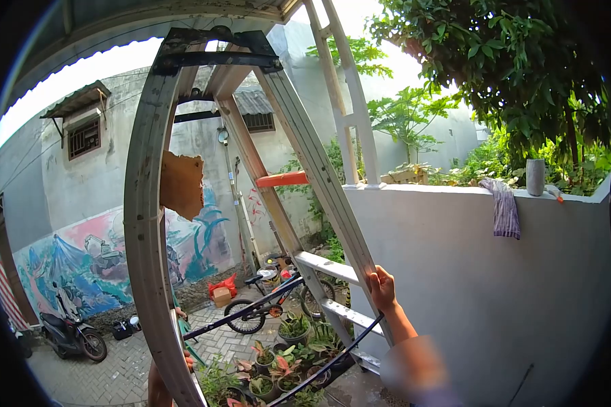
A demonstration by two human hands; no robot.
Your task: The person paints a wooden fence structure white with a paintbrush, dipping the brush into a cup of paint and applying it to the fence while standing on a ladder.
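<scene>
A tall aluminium stepladder [319, 156] stands close in front of me, its black top cap [214, 61] near the upper edge of the view. My right hand [382, 288] is closed around its right rail, beside a metal rung [329, 266]. Low on the left rail [144, 203], fingers of my left hand [189, 359] wrap round the edge; the rail hides most of that hand. Dark spreader bars [251, 308] cross between the ladder's legs. One orange rung [282, 178] sits higher up. A torn-edged brown piece [182, 186] shows just right of the left rail.
Potted plants [285, 366] crowd the ground beyond the ladder, with a bicycle [278, 305] behind them. A motorbike [71, 325] is parked by the painted wall [68, 264] at left. Along my right runs a low grey wall [455, 271], a purple cloth [504, 210] draped over it.
</scene>
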